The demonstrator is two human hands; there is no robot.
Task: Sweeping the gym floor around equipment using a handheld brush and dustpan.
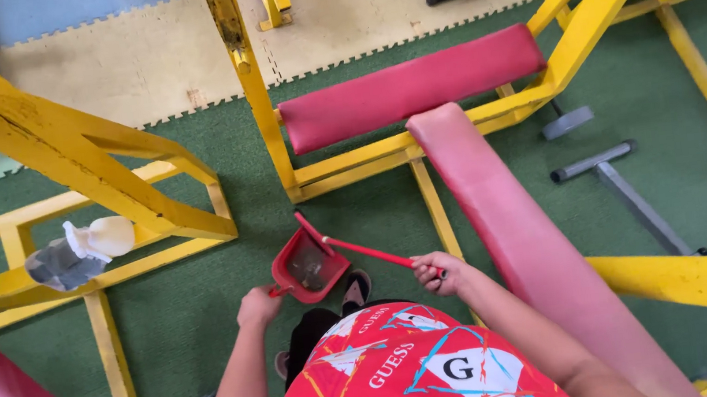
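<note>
My left hand grips the short handle of a red dustpan held just above the green floor, with dark dirt lying in its tray. My right hand is closed around the end of a thin red stick, a brush or broom handle that slants up-left to the dustpan's top edge. My sandalled foot shows just below the dustpan. My red patterned shirt fills the bottom middle of the view.
A pink padded bench runs diagonally at my right. Yellow metal gym frames stand left and ahead, with a red pad across the middle. A white spray bottle and grey cloth rest on the left frame. Grey bars lie on the right.
</note>
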